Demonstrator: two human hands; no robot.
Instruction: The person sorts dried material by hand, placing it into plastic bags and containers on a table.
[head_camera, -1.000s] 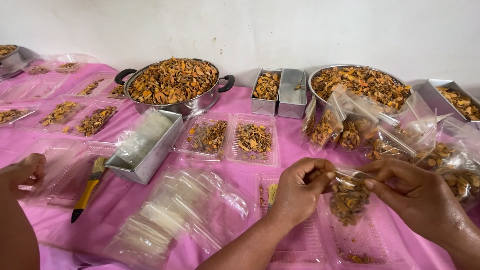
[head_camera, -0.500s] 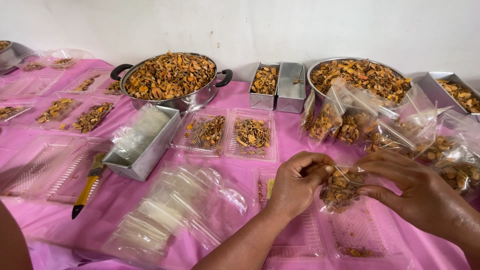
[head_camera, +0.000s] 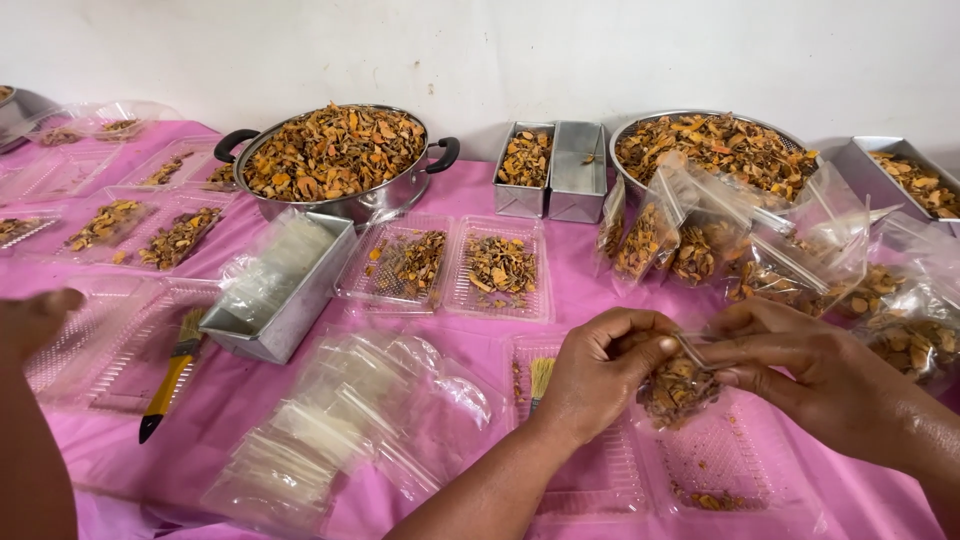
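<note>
Your left hand (head_camera: 600, 375) and right hand (head_camera: 800, 365) meet low at about five o'clock in the view, both pinching the top edge of a small clear bag (head_camera: 675, 388) filled with dried orange-brown chips. Your fingers are narrow on each hand, thumb pressed against forefinger on the bag's mouth, and the bag hangs between them just above a clear plastic tray (head_camera: 720, 470) on the pink tablecloth (head_camera: 300, 400). At seven o'clock from your left hand lies a loose heap of empty bags (head_camera: 340, 430). At ten o'clock sits a metal tin (head_camera: 285, 300) holding more bags, with a yellow-handled brush (head_camera: 170, 375) beside it. A big two-handled pot (head_camera: 335, 160) of chips stands at eleven o'clock, a round metal bowl (head_camera: 715, 150) of chips at one o'clock, and filled bags (head_camera: 720, 240) lean just in front of the bowl. Another person's arm (head_camera: 30, 400) shows at the nine o'clock edge.
</note>
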